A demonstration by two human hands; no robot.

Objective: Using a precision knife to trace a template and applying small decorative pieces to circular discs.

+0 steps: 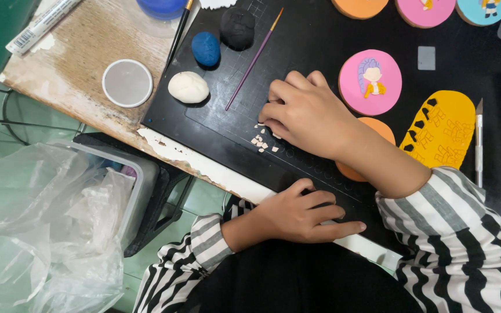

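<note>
A worn wooden surface carried a black cutting mat, with a clear plastic bag in a bin on the floor to the left. The right hand lay knuckles up on the mat, fingers curled down over a scatter of small pale clay bits, touching them. The left hand rested flat and open on the mat's near edge. Far left of the hands sat white, blue and black clay lumps beside a thin paintbrush. A pink disc with a figure lay just right of the right hand.
</note>
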